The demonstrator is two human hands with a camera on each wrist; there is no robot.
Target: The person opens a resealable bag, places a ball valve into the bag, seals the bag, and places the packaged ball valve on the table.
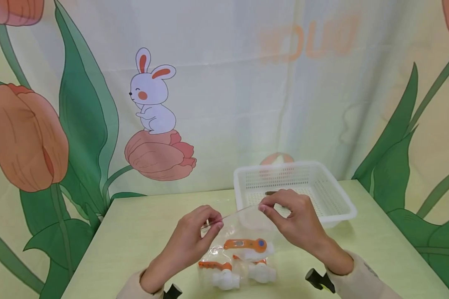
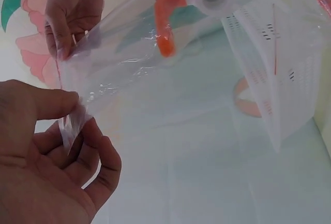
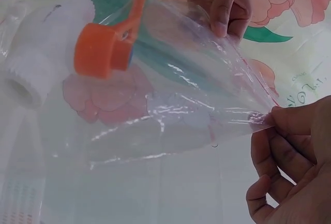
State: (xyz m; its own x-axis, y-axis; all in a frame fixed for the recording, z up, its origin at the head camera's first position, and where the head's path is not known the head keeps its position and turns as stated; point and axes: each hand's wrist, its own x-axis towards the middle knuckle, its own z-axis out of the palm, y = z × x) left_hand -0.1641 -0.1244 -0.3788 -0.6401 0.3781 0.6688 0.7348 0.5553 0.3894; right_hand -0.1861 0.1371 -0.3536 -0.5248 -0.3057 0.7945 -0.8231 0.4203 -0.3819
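Note:
A clear zip-lock bag point(image 1: 233, 228) with a red line along its mouth is stretched between both hands. My left hand point(image 1: 194, 232) pinches one top corner between thumb and fingers. At the opposite corner, my right hand point(image 1: 297, 218) pinches the same edge. Inside the bag are white plastic ball valves with orange handles: one valve point(image 1: 245, 245) higher up, another valve point(image 1: 226, 279) low on the left, and a third valve point(image 1: 262, 273) low on the right. In the right wrist view an orange handle point(image 3: 95, 50) shows through the film. Whether the bag's bottom touches the table cannot be told.
A white perforated plastic basket point(image 1: 345, 211) stands at the back right of the pale table point(image 1: 134, 232). Inside it lies a small dark object point(image 1: 271, 193), partly hidden by the right hand. A printed curtain point(image 1: 217, 104) with tulips and a rabbit hangs behind the table.

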